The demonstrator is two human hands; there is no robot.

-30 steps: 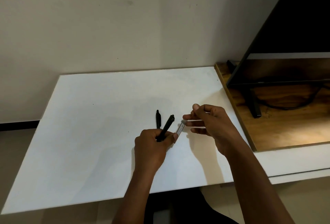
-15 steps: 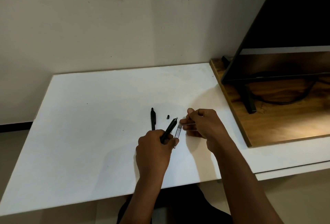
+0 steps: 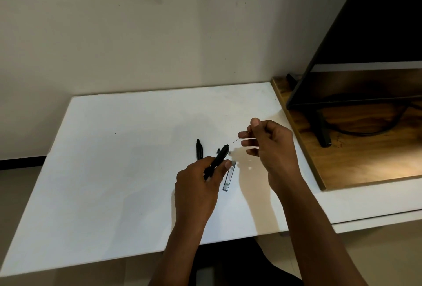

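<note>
The left hand (image 3: 196, 185) gripped the black pencil (image 3: 218, 159) in curled fingers. The barrel slanted up and to the right, with its upper end clear of the fist and above the tabletop (image 3: 114, 160). The right hand (image 3: 271, 146) pinched a thin lead (image 3: 241, 137) between thumb and forefinger, its other fingers loosely curled. The free end of the lead pointed down-left toward the upper end of the pencil, near it but not touching.

Half a second earlier the right hand sat low, close against the left, with the lead case at its fingertips. At this moment the lead case (image 3: 229, 177) lay flat on the tabletop just beside the left thumb, released by both hands. The right hand had risen and drawn away to the right. The left hand's grip on the pencil was unchanged.

A black pen part (image 3: 199, 152) lay on the tabletop left of the pencil, as before. A small black cap (image 3: 218, 150) lay between the two, partly hidden behind the barrel. To the right, a wooden board (image 3: 365, 171) carried a dark screen (image 3: 376, 23) and a cable (image 3: 365, 132).
</note>
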